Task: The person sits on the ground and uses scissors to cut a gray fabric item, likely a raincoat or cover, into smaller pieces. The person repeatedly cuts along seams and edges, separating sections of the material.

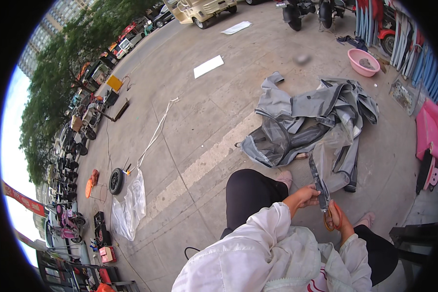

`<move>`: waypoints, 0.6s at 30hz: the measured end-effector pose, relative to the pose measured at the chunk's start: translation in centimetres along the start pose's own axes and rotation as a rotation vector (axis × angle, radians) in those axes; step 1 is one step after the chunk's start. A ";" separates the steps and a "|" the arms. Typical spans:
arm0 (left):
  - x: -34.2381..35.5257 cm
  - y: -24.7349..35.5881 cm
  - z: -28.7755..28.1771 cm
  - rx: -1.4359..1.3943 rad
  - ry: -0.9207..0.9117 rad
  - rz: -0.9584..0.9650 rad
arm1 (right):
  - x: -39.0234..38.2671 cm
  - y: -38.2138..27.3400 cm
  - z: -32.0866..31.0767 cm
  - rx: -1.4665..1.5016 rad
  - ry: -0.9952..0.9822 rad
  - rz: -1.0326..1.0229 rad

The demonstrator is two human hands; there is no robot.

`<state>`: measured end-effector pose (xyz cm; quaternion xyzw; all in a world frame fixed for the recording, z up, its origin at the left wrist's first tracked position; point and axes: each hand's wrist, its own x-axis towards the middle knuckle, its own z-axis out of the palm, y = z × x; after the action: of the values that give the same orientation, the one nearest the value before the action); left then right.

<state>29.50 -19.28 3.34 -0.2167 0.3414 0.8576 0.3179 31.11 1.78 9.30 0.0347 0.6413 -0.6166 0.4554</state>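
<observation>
Across the ground ahead of my knees lies a crumpled grey fabric cover (306, 104) with dark edging and clear plastic panels. One dark strip (317, 174) of it, with clear plastic film (330, 155) beside it, rises to my lap. My left hand (304, 196) pinches this strip near its lower end. In my right hand (344, 223) is a pair of scissors with orange-red handles (328, 225), my fingers closed round the loops. The scissor blades point up at the strip's end, close to my left fingers; whether they are cutting into it I cannot tell.
A pink basin (363, 62) and a pink plastic seat (430, 129) stand on the right. Leftward lie clear plastic sheeting (130, 207), a white cord (155, 129) and a small wheel (116, 181). A white board (209, 66) rests farther off, with parked vehicles beyond.
</observation>
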 end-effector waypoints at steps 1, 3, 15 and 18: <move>0.0 0.2 0.1 0.016 0.028 -0.013 | 0.0 0.0 0.1 -0.014 0.011 -0.004; 0.0 0.5 0.1 0.050 0.086 -0.043 | 0.0 0.2 0.4 -0.035 0.034 -0.010; -1.5 2.7 1.0 0.131 0.171 0.045 | -0.1 -0.5 0.1 -0.125 0.051 0.036; -1.3 2.7 0.3 0.138 0.261 0.054 | 0.2 0.4 -0.7 -0.037 0.004 0.141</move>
<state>28.54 -21.09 5.53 -0.2949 0.4435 0.8049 0.2616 30.88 2.30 8.71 0.0727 0.6496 -0.5707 0.4970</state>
